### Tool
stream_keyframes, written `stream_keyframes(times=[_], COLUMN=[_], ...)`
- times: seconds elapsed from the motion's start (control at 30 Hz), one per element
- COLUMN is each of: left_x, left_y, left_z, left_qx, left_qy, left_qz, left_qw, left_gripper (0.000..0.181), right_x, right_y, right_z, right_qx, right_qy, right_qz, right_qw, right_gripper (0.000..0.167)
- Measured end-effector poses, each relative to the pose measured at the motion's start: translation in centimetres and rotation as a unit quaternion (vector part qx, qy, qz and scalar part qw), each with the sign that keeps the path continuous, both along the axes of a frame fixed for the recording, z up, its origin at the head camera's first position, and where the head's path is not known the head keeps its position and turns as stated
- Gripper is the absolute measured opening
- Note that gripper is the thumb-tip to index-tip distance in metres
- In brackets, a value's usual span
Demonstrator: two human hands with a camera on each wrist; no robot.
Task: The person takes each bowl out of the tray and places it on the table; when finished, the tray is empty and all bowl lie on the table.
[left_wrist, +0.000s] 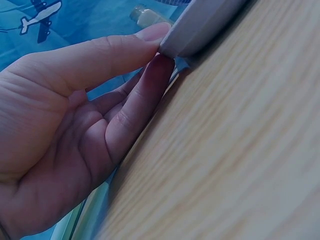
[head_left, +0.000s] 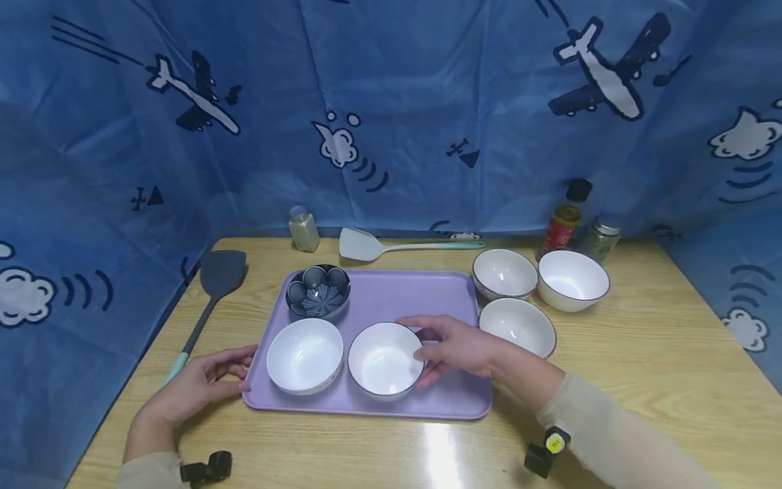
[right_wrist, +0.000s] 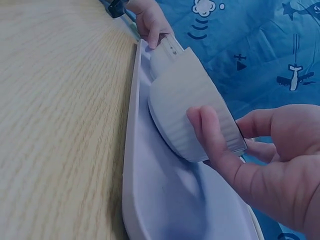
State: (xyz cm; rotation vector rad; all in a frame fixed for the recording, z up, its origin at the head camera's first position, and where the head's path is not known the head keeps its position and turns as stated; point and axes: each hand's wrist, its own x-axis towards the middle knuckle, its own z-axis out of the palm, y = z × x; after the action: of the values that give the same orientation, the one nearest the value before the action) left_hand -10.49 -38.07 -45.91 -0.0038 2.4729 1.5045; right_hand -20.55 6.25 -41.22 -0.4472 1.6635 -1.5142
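Of the two hands, the left hand (head_left: 192,384) is pinching the left edge of the purple tray (head_left: 415,292) between thumb and fingers. The right hand (head_left: 451,345) is gripping the right side of the dark-rimmed bowl (head_left: 381,363), holding it over the tray's near middle; whether its base is touching is unclear. Just left of it, a white bowl (head_left: 305,356) is sitting on the tray, with a dark patterned bowl (head_left: 319,299) standing at the far left corner. Three other bowls (head_left: 574,282) are clustering to the tray's right.
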Motion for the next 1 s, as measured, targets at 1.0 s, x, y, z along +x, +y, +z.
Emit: stream_keyframes(times=[1.0], left_x=[-0.1], left_y=[-0.2], left_z=[-0.2], left_qx=[-0.009], left_qy=[-0.007], left_qz=[0.0], left_qw=[0.9999], left_gripper=[0.071], right_x=[-0.4], right_y=[14.3], right_z=[6.4], right_qx=[-0.021], right_qy=[0.136], right_qz=[-0.025], right_qw=[0.9902], right_gripper=[0.061])
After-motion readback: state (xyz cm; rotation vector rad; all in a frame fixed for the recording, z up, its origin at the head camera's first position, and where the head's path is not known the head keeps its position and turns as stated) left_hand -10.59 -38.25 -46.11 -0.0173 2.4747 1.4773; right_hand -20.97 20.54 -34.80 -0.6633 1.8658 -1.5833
